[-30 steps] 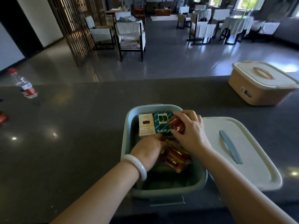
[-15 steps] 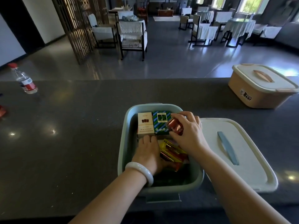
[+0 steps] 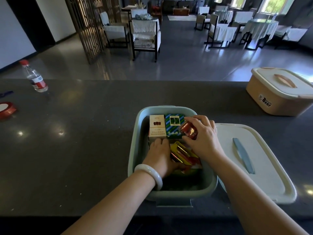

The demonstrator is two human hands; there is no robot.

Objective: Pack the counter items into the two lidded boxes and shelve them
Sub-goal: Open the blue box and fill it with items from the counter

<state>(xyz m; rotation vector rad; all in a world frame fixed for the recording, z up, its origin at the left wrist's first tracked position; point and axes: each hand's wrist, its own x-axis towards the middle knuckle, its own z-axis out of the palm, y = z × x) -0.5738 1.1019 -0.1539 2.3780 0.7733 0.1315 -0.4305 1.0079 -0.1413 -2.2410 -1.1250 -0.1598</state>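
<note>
Green box (image 3: 135, 150): lower centre of the frame, open on the dark surface (image 3: 76, 150), so we can fill it from above.
Right hand (image 3: 201, 138): fingers curled round a red packet (image 3: 188, 130), we judge to fit it beside the upright white pack (image 3: 157, 126) and blue-green pack (image 3: 174, 126).
Left hand (image 3: 160, 156): inside the box by the yellow packets (image 3: 181, 152); grip hidden, we cannot tell.
Lid (image 3: 264, 167): laid just right of the box, ready for closing.
Tan box (image 3: 277, 92): upper right, lidded, well apart.
</note>
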